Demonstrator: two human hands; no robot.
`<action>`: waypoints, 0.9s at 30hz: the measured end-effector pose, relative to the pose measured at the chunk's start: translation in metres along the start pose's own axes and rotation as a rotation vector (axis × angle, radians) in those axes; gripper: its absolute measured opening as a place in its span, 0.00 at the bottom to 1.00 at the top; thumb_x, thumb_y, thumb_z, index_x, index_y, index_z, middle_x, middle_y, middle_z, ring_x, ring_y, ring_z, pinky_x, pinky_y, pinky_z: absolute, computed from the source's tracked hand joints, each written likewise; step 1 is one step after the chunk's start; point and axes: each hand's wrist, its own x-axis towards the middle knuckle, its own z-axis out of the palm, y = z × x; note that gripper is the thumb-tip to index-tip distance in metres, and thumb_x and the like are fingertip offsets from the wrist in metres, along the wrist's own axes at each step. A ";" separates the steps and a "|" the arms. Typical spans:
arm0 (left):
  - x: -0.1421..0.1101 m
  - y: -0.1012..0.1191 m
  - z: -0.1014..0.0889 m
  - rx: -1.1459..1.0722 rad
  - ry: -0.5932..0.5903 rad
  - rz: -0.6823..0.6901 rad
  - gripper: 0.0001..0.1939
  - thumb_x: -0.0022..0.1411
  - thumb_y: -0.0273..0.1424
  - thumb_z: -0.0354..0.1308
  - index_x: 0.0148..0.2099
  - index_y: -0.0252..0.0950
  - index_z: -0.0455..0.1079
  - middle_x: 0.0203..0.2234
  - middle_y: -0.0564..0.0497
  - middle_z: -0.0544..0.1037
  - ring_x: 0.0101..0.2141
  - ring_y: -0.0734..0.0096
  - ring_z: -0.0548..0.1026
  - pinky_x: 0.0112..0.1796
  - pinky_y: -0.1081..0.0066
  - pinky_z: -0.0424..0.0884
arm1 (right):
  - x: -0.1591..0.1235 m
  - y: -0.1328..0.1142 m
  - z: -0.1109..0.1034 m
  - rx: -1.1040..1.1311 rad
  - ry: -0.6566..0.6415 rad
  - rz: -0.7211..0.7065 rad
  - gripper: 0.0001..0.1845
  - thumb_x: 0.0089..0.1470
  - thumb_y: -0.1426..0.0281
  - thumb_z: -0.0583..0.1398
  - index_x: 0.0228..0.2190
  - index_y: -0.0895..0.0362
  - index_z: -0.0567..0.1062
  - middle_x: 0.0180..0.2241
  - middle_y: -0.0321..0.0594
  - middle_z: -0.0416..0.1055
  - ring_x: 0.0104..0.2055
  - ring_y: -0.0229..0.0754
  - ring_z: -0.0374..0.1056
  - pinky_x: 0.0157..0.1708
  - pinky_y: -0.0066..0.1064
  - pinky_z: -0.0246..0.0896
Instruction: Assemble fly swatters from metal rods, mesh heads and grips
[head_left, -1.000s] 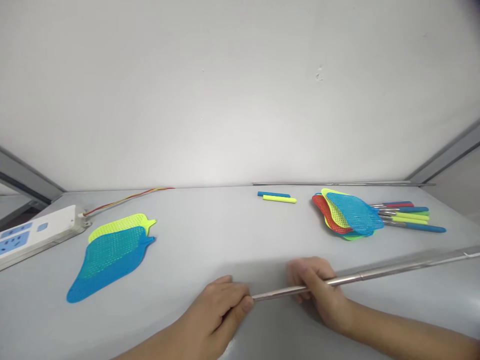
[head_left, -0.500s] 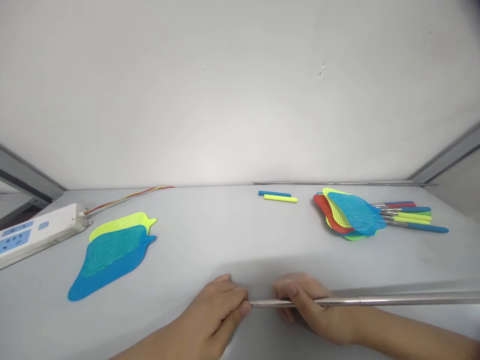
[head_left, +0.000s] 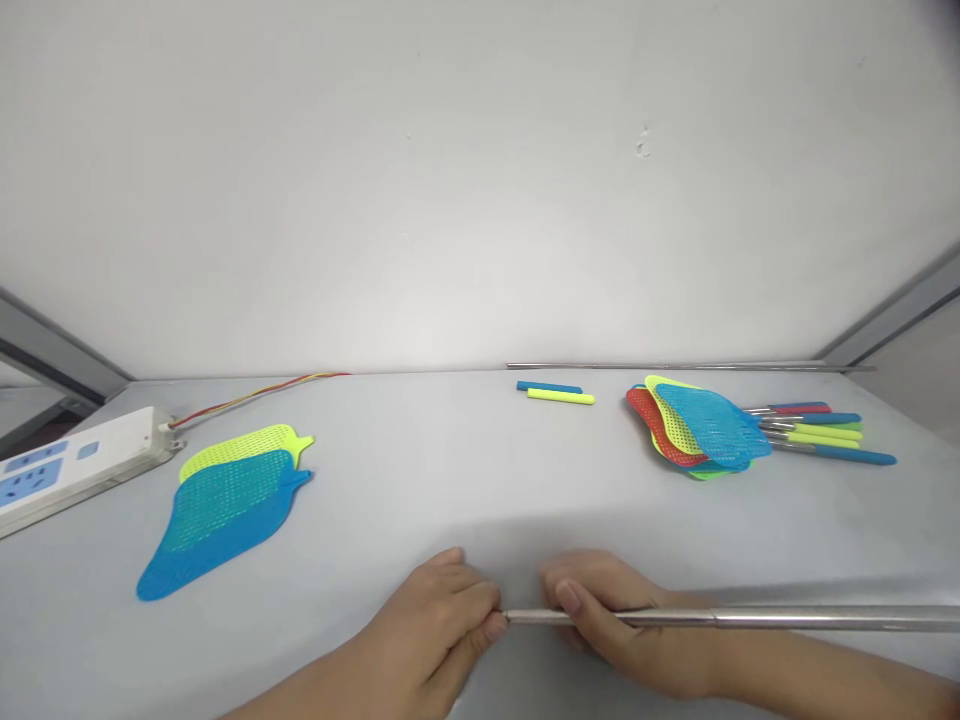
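Left hand [head_left: 439, 630] low at the near edge of the worktop [head_left: 450, 480], forearm entering from the bottom of the view and angled up and to the right, back of the hand turned upward. The fingers [head_left: 469, 590] curled and drawn together, tips right at the near end of a long steel rod [head_left: 750, 618]; no telling from this view whether they grip it or only touch it. Right hand [head_left: 615, 625] just beside the left, a short gap between the two, forearm reaching in from the lower right, almost level. Thumb [head_left: 568, 598] and fingers [head_left: 574, 640] closed around the rod, with hold of the shaft near its thin end. Rod level and just above the near part of the worktop, thin section toward the left hand, thicker section running out past the right edge of the view. Well left of both hands, two overlapping fly swatter heads [head_left: 225, 500], lime and blue, beside a white power strip [head_left: 75, 465] with a red-and-yellow wire [head_left: 255, 395]. Toward the back right, a pile of red, lime, green and blue swatter heads [head_left: 709, 425] next to a row of metal handles with coloured grips [head_left: 825, 430]. Between the two groups, a short blue sleeve [head_left: 549, 387] and a yellow sleeve [head_left: 561, 397].
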 end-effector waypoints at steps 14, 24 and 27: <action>0.002 0.000 0.001 0.045 0.001 0.016 0.14 0.65 0.29 0.37 0.27 0.37 0.55 0.22 0.55 0.66 0.26 0.74 0.64 0.36 0.69 0.59 | 0.001 0.000 0.002 -0.025 0.005 -0.024 0.20 0.60 0.61 0.37 0.20 0.56 0.51 0.20 0.32 0.51 0.24 0.34 0.50 0.27 0.25 0.50; 0.001 0.003 0.004 0.088 -0.006 0.043 0.13 0.64 0.28 0.38 0.27 0.37 0.56 0.22 0.55 0.68 0.24 0.74 0.66 0.38 0.68 0.60 | 0.003 0.001 0.007 -0.098 0.008 -0.081 0.19 0.60 0.63 0.37 0.20 0.56 0.50 0.20 0.32 0.50 0.25 0.35 0.49 0.32 0.28 0.53; 0.002 0.005 0.006 0.114 -0.040 0.062 0.11 0.63 0.27 0.39 0.29 0.37 0.58 0.23 0.54 0.70 0.26 0.73 0.68 0.40 0.66 0.60 | 0.004 0.002 0.010 -0.106 -0.006 -0.152 0.17 0.60 0.67 0.37 0.20 0.55 0.49 0.20 0.32 0.49 0.25 0.35 0.49 0.38 0.28 0.53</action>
